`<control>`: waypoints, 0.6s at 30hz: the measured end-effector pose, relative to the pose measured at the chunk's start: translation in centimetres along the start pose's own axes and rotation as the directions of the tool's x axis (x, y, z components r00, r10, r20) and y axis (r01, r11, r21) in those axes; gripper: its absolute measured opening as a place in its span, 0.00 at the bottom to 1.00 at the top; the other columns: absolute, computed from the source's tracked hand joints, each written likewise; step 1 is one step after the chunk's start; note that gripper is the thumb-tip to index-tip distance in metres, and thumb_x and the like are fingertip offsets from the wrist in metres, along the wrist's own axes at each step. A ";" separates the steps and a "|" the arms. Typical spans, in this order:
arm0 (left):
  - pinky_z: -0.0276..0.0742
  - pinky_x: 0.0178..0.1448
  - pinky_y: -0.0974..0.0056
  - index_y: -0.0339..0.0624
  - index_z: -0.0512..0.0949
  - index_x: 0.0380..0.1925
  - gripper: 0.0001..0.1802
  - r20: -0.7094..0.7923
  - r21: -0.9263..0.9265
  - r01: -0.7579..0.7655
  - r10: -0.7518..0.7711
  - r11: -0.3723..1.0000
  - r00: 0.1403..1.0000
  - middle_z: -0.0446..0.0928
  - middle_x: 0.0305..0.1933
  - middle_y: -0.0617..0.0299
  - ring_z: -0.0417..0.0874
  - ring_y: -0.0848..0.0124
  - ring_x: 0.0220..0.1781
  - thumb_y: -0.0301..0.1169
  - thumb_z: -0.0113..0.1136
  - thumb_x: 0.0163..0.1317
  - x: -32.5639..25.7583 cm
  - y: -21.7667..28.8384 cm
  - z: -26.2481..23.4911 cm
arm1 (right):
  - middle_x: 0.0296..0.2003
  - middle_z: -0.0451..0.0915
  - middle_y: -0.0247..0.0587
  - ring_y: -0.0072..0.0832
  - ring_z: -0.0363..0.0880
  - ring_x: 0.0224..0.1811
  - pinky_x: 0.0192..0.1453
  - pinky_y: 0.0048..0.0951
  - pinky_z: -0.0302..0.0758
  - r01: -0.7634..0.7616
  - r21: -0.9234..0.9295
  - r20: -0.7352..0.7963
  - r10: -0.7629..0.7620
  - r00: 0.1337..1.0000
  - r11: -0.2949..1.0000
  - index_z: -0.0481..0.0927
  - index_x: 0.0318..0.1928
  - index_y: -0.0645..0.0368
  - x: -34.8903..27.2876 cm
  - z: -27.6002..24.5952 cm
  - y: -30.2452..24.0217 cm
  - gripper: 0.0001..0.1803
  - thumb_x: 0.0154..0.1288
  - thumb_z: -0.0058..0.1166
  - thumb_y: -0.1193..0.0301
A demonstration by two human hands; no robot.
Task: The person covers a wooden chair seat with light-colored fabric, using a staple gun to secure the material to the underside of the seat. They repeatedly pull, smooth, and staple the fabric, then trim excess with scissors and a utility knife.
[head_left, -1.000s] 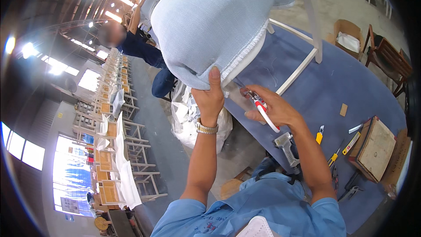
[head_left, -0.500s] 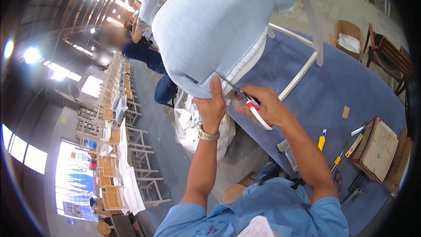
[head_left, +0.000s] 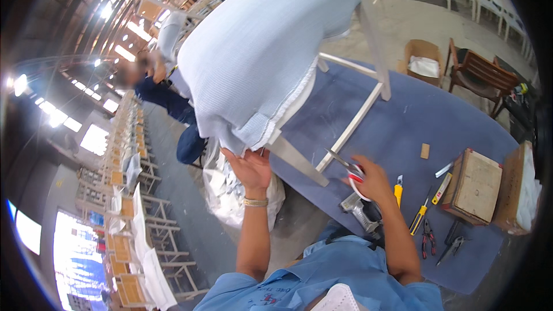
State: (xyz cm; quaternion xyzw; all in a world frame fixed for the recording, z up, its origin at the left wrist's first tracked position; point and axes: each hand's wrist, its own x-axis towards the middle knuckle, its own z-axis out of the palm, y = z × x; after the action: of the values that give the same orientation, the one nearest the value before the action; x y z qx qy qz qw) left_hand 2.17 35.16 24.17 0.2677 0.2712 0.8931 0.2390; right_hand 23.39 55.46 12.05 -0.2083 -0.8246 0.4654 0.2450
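Since the earlier frame, we see that the right hand (head_left: 374,183) has drawn the scissors (head_left: 356,177) away from the fabric, down and to the right, and the left hand (head_left: 252,171) has turned palm up, its thumb no longer lying on top of the cloth. A white chair leg (head_left: 299,160) now shows below the cover's edge.

We find the scissors grasped in the right hand by their red-and-white handles, blades pointing up and left, above the blue tabletop (head_left: 438,126). The left hand is at the lower edge of the light blue fabric (head_left: 259,57), its fingertips partly hidden there; we cannot tell whether they pinch the cloth. The fabric drapes over the chair, with a frayed edge along its right side, and a white rail (head_left: 351,129) extends beyond it over the table.

Near the right forearm we see a staple gun (head_left: 360,213), and farther right a yellow-handled screwdriver (head_left: 420,216), pliers (head_left: 428,239) and a worn box (head_left: 473,190). Behind the left hand stands a clear plastic bag (head_left: 262,204) of pale scraps. At the left, a co-worker in a dark shirt (head_left: 164,101) is beside another covered chair.
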 end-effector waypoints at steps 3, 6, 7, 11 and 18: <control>0.75 0.66 0.55 0.36 0.64 0.69 0.38 -0.161 0.336 0.153 -0.104 0.929 0.982 0.74 0.64 0.50 0.78 0.55 0.61 0.56 0.46 0.73 3.2 -0.1 -11.1 | 0.45 0.85 0.49 0.51 0.84 0.47 0.51 0.45 0.79 -0.301 -0.192 -0.148 0.276 0.950 0.934 0.78 0.56 0.52 -6.1 -1.8 7.1 0.28 0.55 0.70 0.59; 0.79 0.61 0.60 0.26 0.61 0.69 0.48 0.115 0.715 0.184 -0.373 0.675 0.921 0.75 0.62 0.39 0.82 0.54 0.56 0.63 0.45 0.69 8.3 -2.3 -5.9 | 0.46 0.85 0.52 0.53 0.83 0.49 0.53 0.48 0.78 -0.521 0.015 -0.319 0.498 0.807 0.854 0.76 0.57 0.53 -9.0 -4.3 10.4 0.29 0.55 0.68 0.60; 0.80 0.61 0.60 0.25 0.60 0.69 0.48 0.186 0.639 0.292 -0.511 0.712 0.839 0.75 0.60 0.38 0.83 0.53 0.55 0.62 0.47 0.69 9.6 -3.0 -3.5 | 0.46 0.84 0.53 0.54 0.83 0.49 0.53 0.49 0.78 -0.571 -0.068 -0.359 0.514 0.779 0.818 0.76 0.57 0.54 -9.7 -4.8 10.9 0.29 0.55 0.68 0.61; 0.81 0.60 0.60 0.20 0.57 0.68 0.48 0.552 0.401 0.670 -0.748 0.625 0.368 0.76 0.56 0.31 0.84 0.51 0.51 0.57 0.52 0.68 14.0 -2.8 4.5 | 0.47 0.84 0.56 0.54 0.82 0.50 0.53 0.51 0.77 -0.693 -0.309 -0.426 0.557 0.713 0.651 0.75 0.59 0.56 -11.2 -4.6 10.6 0.30 0.56 0.68 0.61; 0.87 0.42 0.67 0.25 0.57 0.70 0.49 0.511 0.470 0.754 -0.838 0.459 0.192 0.76 0.54 0.33 0.86 0.57 0.47 0.59 0.53 0.66 15.8 0.3 6.2 | 0.40 0.86 0.47 0.33 0.85 0.41 0.48 0.34 0.81 -0.529 -0.095 -0.417 0.449 0.790 0.843 0.78 0.58 0.58 -9.9 5.1 6.5 0.28 0.61 0.66 0.60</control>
State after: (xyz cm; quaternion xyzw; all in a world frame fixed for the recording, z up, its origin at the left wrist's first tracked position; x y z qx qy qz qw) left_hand -5.87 46.15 34.21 0.4101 0.3096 0.4494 0.7308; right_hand 28.88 49.50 2.04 -0.5255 -0.7224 0.3755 0.2470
